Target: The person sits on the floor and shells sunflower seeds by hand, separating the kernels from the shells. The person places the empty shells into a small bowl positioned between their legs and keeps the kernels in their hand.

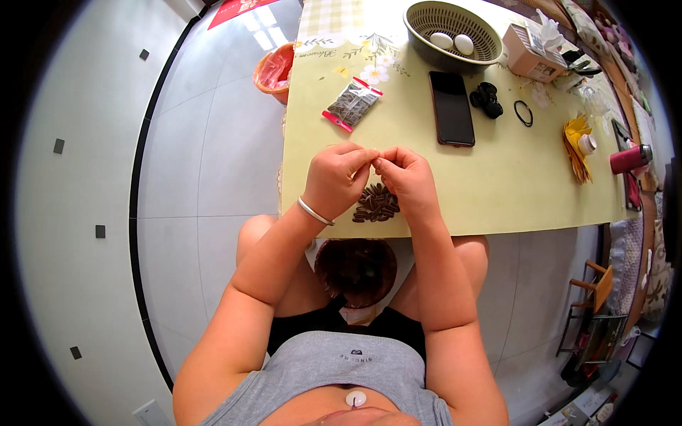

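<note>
Above the table's front edge, my left hand [337,179] and my right hand [410,183] meet at their fingertips. Thumbs and forefingers of both are pinched together; whatever lies between them is too small to make out. A bracelet circles my left wrist. Just beneath the hands lies a small heap of dark sunflower seeds [376,206], partly covered by my fingers. Beyond the hands, slightly to the left, a clear packet with pink ends [353,104] lies flat, with greyish contents showing through.
On the yellow-green table [526,192] are a black phone [452,108], a dark hair clip [486,100], a hair tie [523,113], a basket [419,42] with two eggs, and a tissue box [533,57]. A dark bin [355,273] stands between my knees; an orange bin [264,84] stands left.
</note>
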`<state>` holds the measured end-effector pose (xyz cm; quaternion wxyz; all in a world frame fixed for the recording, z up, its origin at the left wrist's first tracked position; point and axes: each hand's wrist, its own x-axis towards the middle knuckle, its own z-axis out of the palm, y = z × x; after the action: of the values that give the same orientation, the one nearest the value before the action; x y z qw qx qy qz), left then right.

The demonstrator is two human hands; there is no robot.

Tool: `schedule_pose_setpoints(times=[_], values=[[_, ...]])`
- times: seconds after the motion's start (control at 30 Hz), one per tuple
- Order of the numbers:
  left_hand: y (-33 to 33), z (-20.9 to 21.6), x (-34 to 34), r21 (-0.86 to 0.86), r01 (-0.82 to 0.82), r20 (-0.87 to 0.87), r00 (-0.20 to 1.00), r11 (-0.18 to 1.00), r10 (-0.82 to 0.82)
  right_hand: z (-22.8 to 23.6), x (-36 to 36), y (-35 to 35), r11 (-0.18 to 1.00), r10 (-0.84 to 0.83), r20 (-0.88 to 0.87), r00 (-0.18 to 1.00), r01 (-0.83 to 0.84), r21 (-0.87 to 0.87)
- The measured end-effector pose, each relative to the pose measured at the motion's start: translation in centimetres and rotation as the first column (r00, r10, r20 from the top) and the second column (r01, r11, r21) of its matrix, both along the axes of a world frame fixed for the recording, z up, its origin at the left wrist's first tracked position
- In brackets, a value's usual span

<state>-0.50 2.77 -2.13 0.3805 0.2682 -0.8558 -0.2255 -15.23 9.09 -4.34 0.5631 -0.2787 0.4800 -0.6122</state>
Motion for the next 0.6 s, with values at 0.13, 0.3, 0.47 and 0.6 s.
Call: schedule_pose_setpoints(times=[0.13,0.3,0.47,0.6], values=[[0.4,-0.1,-0.4,-0.066,-0.051,-0.027,0.998,0.997,0.049,0.3,0.7,0.1,0.995,-0.096,-0.025,0.995,0.096,-0.012],[0.6,-0.6,-0.3,-0.158,-0.077,0.039,0.996,0.984,0.084,0.0,1.5,0.0,0.986,-0.162,-0.087,0.983,0.157,-0.061],[1.1,-0.1,-0.4,-0.122,-0.071,0.019,0.997,0.990,0.074,-0.4,1.3,-0.2,0.984,-0.155,-0.160,0.975,0.139,-0.110],[1.4,0.0,-0.3,0.002,-0.063,-0.029,0.998,0.998,0.064,-0.5,0.9,-0.2,0.993,-0.081,-0.037,0.996,0.077,-0.086]])
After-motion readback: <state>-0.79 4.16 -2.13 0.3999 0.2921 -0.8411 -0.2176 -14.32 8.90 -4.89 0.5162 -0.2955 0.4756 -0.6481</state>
